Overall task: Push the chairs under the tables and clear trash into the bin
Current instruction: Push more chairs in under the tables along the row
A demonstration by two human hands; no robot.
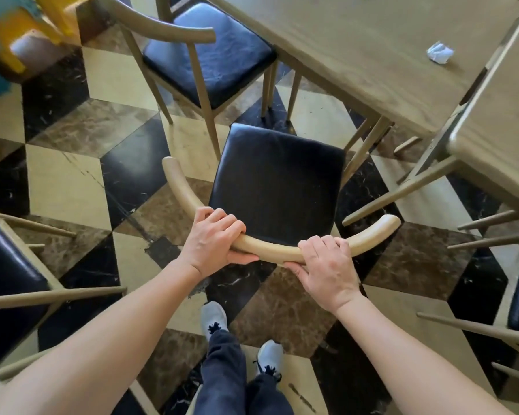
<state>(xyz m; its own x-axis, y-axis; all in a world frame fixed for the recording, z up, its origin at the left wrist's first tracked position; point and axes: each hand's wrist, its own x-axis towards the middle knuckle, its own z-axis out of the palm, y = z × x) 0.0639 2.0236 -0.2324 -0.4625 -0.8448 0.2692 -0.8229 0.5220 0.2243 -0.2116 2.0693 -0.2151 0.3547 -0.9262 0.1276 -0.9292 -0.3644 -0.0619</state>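
I've got the left hand [215,238] and right hand [327,265] both wrapped on the chair [277,187] backrest rail, frame centre, seat facing the table [372,55] at upper right. Rigid, likely light; rail grips well. Crumpled paper [439,53] waits on it.

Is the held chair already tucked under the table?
No: the chair's seat lies fully exposed, short of the table.
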